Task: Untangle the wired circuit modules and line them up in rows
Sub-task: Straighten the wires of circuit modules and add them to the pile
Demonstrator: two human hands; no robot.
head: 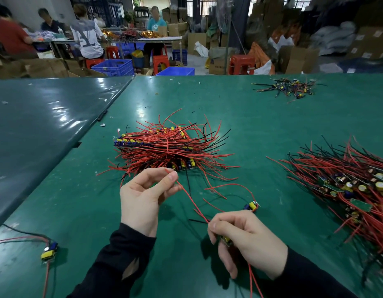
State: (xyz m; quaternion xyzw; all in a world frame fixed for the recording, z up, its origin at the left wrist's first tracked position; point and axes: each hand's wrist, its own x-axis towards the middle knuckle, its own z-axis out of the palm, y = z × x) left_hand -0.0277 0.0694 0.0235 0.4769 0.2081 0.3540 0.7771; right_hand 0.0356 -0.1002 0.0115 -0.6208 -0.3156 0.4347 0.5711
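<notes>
My left hand (146,197) pinches the end of a red wire (191,201) between thumb and forefinger. That wire runs down to my right hand (242,239), which grips a small circuit module (226,240) with a yellow part. A second module (252,206) with red and black wires lies on the green table (261,125) just beyond my right hand. Ahead sits a pile of modules (171,147) laid in rows, their red and black wires fanned out. A tangled heap of modules (354,186) lies at the right.
A single module (49,251) with wires lies near the front left. A small cluster of modules (290,88) sits far right at the back. A darker table (42,125) adjoins on the left. Beyond are people at tables, blue crates, red stools and cardboard boxes.
</notes>
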